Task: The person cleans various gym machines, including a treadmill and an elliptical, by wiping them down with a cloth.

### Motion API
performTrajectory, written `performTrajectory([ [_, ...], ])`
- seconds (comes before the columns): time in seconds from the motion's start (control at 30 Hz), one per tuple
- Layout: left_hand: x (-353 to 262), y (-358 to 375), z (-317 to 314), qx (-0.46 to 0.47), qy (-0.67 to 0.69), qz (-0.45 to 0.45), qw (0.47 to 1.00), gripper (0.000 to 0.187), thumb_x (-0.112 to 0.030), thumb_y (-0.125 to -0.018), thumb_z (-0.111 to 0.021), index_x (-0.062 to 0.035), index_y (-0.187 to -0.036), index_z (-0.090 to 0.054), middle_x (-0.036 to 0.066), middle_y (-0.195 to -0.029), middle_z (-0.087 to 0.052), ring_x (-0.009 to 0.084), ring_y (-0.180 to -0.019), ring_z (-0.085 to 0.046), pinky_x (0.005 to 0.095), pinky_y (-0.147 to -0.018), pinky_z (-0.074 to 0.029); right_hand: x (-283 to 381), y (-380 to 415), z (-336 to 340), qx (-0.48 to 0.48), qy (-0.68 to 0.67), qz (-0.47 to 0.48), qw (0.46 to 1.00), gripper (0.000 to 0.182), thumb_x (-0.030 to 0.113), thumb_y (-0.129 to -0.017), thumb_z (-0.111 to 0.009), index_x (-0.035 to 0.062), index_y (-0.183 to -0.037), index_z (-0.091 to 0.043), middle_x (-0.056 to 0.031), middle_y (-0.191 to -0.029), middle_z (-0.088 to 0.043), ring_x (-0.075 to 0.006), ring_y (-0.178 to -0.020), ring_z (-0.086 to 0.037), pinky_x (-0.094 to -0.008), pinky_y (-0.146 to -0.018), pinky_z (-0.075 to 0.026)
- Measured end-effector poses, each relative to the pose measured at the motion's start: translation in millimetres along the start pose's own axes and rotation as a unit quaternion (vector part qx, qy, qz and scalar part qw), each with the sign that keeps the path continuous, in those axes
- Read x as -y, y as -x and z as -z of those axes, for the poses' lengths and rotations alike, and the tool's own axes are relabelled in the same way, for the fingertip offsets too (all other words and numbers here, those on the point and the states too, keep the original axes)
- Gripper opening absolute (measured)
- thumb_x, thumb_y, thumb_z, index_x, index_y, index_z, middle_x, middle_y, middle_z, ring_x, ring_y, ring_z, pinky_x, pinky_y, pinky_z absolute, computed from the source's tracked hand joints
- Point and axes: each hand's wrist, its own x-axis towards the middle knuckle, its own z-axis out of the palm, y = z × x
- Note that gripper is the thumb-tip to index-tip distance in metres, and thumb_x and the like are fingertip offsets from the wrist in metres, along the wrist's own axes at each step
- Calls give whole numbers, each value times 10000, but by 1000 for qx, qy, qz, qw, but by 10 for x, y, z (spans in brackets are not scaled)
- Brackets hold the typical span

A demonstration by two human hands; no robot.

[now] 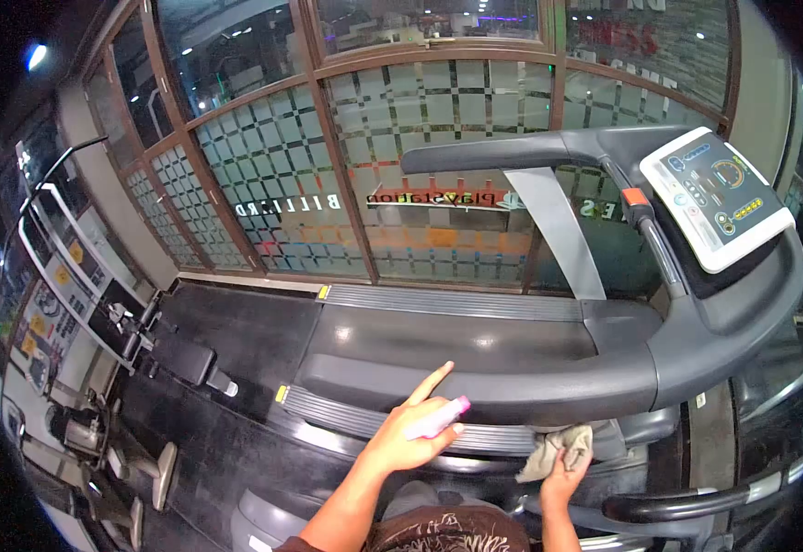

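Note:
My left hand [408, 440] is wrapped round a small pale bottle [436, 419] with a pink top, its index finger stretched out over the near handrail [484, 388] of a treadmill. In my right hand [564, 476] is a crumpled beige cloth [548, 454], held beside the lower side of that rail. Beyond the rail lies the dark treadmill belt [456, 335]. The white-framed console [720, 198] stands at the upper right, with an orange-red piece [636, 197] on the bar next to it.
The far handrail [484, 155] runs in front of patterned glass windows [438, 110]. A weight bench [180, 357] and frame stand at the left. Another machine's black handle [673, 506] is at the lower right, and a grey machine part [268, 523] at the lower left.

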Motion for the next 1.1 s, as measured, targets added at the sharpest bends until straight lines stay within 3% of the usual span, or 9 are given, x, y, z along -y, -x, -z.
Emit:
performTrajectory([
  [0.07,60,-13,73,24,19,19,999,169,-129,-842,-729,-42,-975,-671,152,-1457,-521,293,-1129,-657,401,-850,-519,-399,-215,240,-99,65,22,993,615,-15,-936,-599,-1,-1494,-340,-176,-1482,-424,-273,-1343,-439,-384,-1146,-319],
  [0.17,-34,-11,198,74,35,88,993,161,-69,-818,-755,-36,-960,-685,154,-1522,-457,287,-1204,-629,364,-919,-500,-1254,-895,705,-227,-118,-9,967,583,-19,-913,-522,32,-1481,-402,-140,-1448,-487,-266,-1271,-510,-422,-1091,-396],
  [0.3,89,15,206,88,78,74,990,127,-87,-837,-738,-32,-934,-677,180,-1542,-423,276,-1268,-590,361,-944,-485,-3183,-1742,1340,-315,-71,-258,911,448,138,-973,-520,89,-1418,-501,-123,-1370,-571,-303,-1170,-597,-450,-1020,-481],
  [0.4,140,23,161,64,104,27,992,126,-94,-848,-725,-28,-943,-676,181,-1532,-437,292,-1345,-522,365,-982,-466,-3080,-1849,942,-263,-212,-259,905,515,102,-963,-483,150,-1473,-423,-137,-1434,-511,-320,-1175,-592,-529,-1026,-488],
  [0.53,266,15,166,106,78,3,991,139,-98,-860,-726,-29,-969,-675,182,-1472,-490,302,-1454,-384,375,-1022,-441,-1544,-1203,344,-252,-262,-185,913,661,-18,-859,-450,80,-1504,-342,-146,-1433,-508,-382,-1143,-595,-557,-949,-523],
  [0.67,177,4,222,130,85,25,988,152,-97,-857,-732,-29,-983,-680,187,-1437,-517,306,-1477,-342,386,-1036,-431,-1393,-1009,267,-219,-251,-114,936,723,-52,-883,-491,113,-1552,-273,-124,-1516,-425,-337,-1299,-494,-502,-1086,-423],
  [0.73,156,-21,214,119,62,-6,991,160,-95,-849,-735,-30,-984,-680,186,-1442,-513,308,-1476,-342,389,-1035,-431,-442,-514,-186,-174,-281,-71,941,707,-31,-945,-533,134,-1571,-249,-116,-1566,-364,-284,-1395,-399,-446,-1170,-323],
  [0.9,123,21,157,100,50,3,994,198,-90,-856,-709,-57,-1049,-680,127,-1217,-622,267,-1473,-340,398,-996,-457,119,285,-501,72,-236,-47,968,702,-30,-935,-600,39,-1549,-266,-114,-1536,-393,-236,-1397,-397,-372,-1179,-280],
  [1.1,253,33,143,114,32,-30,993,156,-87,-855,-693,-78,-1010,-675,115,-1324,-572,262,-1378,-469,415,-944,-491,-656,-346,31,-276,-225,-95,930,553,60,-978,-566,74,-1489,-352,-150,-1465,-464,-303,-1221,-549,-443,-1007,-489],
])
